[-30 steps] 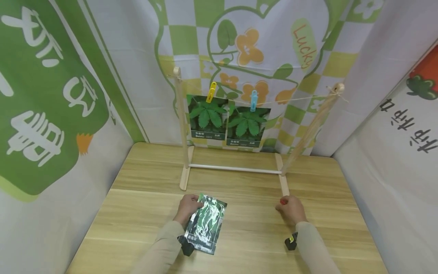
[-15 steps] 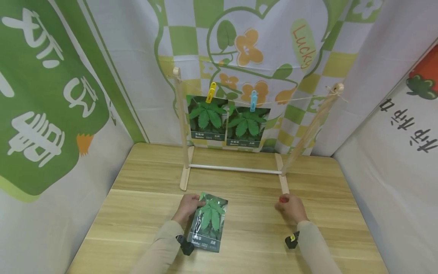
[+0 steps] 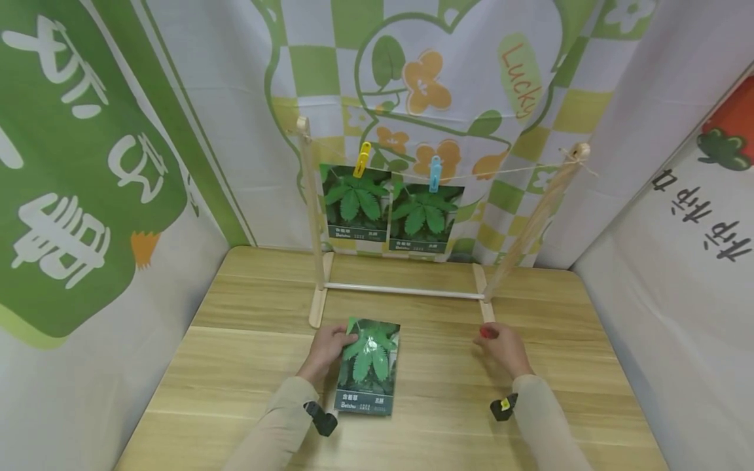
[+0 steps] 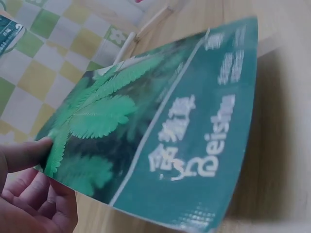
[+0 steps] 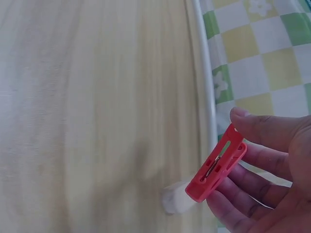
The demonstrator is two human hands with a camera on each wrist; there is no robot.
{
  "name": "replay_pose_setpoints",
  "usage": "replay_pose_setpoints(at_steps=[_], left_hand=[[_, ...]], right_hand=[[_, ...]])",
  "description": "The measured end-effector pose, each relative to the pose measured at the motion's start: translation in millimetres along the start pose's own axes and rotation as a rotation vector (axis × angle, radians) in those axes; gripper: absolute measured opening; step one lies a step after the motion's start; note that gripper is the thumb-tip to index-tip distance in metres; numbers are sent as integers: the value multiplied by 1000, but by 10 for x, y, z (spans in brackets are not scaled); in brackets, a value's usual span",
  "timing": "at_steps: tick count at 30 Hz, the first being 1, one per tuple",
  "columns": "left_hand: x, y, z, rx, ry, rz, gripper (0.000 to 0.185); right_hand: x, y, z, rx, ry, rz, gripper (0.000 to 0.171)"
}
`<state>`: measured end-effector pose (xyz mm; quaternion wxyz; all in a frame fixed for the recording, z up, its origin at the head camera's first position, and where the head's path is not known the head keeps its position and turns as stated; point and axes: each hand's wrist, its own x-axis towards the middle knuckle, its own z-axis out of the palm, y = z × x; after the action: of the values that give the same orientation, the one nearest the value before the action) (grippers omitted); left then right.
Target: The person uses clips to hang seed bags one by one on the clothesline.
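Left hand point(image 3: 326, 349) is gripping a green seed packet point(image 3: 368, 366) by its upper left edge, thumb lying on the printed leaf, remaining fingers curling underneath; the left wrist view confirms the thumb point(image 4: 24, 154) is pressing on the packet's face. The packet is being held face up over the counter point(image 3: 247, 366), near the front, just ahead of the wooden rack's left foot. Whether its lower edge is touching the counter: cannot tell.

Right hand point(image 3: 502, 347) is pinching a red clothespin point(image 3: 487, 332) between thumb and fingers; in the right wrist view the clothespin point(image 5: 216, 166) is sitting tilted, its jaws closed, with the thumb at its top end. The hand is hovering just in front of the rack's right foot.

The wooden rack point(image 3: 312, 216) is standing at the back of the counter, a string point(image 3: 501, 171) running between its two posts. Two matching packets are hanging from the string side by side: one under a yellow clothespin point(image 3: 362, 159), one under a blue clothespin point(image 3: 435, 173). Printed green-and-white cloth point(image 3: 424, 72) is covering the walls behind and at both sides.
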<state>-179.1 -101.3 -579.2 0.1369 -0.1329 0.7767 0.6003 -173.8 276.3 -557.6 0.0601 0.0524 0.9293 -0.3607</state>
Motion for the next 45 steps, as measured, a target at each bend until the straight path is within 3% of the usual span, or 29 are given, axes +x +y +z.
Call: replay_pose_setpoints(at_steps=[15,25,36,45], left_hand=[[-29,233,48,-100,29,52,27],[-67,432,74,-145,20,75,28],[-47,659,135,-204,20,115,23],[-59,821,254,-237,23,141,24]], right_hand=[[16,-245,-148,23,38,-31,40],[53,-359,-238,130,126,-82,36],[22,-525,-400,178,117,-85,40],[31,-664,-532,301,150,-137,40]])
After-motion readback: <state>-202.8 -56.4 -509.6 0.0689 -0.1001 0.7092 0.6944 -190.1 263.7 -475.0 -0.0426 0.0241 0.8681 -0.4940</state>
